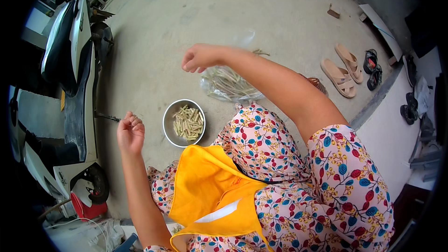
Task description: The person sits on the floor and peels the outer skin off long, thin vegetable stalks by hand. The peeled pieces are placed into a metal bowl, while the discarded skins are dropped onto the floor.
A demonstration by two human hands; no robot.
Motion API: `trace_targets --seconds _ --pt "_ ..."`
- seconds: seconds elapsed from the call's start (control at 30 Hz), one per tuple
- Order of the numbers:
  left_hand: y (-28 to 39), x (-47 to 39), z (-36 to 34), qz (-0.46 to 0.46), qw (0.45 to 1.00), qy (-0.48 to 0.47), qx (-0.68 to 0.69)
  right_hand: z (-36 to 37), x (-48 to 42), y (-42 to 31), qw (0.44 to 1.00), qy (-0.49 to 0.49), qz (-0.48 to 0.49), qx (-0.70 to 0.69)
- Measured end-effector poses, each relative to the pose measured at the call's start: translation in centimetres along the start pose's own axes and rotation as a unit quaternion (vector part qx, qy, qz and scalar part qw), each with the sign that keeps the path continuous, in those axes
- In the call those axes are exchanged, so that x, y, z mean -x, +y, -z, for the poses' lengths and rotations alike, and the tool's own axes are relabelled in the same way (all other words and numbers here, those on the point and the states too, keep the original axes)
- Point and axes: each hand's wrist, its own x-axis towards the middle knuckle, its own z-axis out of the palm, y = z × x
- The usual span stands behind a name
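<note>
My left hand [131, 133] is raised left of a metal bowl [165, 134], palm up with its fingers curled in; no held item shows clearly. Short cut pieces of green stalk [188, 122] lie in the bowl on the floor. Above and to the right of the bowl, my right hand [197, 58] hangs in the air, its fingers bent downward and slightly blurred; whether it holds anything is hidden. Under my right forearm lies a clear plastic bag [210, 89] with long thin stalks [229, 84] in it. A yellow apron [206, 182] covers my lap.
A parked scooter [78, 112] stands along the left. Beige sandals [338, 77] and dark sandals [372, 70] sit on the concrete floor [157, 24] at right, near a leaning white board [383, 31]. A brown woven item [316, 84] is partly behind my right arm.
</note>
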Motion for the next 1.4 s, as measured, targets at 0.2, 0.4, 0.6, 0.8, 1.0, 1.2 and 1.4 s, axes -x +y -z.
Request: trace_targets --seconds 0.2,0.4,0.6,0.8,1.0,1.2,1.4 --pt "-0.1 -0.8 -1.3 0.016 1.000 -0.013 0.011 7.6 7.6 24.3 0.877 0.300 -0.224 0.301" --pt "-1.6 -2.8 -2.4 0.025 0.998 0.049 0.016 6.8 7.0 28.5 0.867 0.280 -0.240 0.335" --pt "-2.6 -5.5 -2.8 0.035 0.996 0.082 -0.010 8.5 -1.5 29.5 0.855 0.166 -0.177 0.458" --pt "-2.7 -7.2 -2.8 0.054 0.992 0.098 -0.057 9.5 -5.7 31.8 0.848 0.155 -0.216 0.458" --pt "-2.7 -6.3 -3.3 0.042 0.980 0.173 -0.087 6.3 -4.6 33.5 0.819 0.138 -0.297 0.472" --pt "-2.5 -5.3 -3.4 0.039 0.985 0.149 -0.078 5.1 -0.1 33.1 0.855 0.159 -0.198 0.453" --pt "-2.2 -3.2 -4.3 0.016 0.994 0.071 -0.076 6.0 3.4 27.8 0.857 0.115 -0.188 0.466"
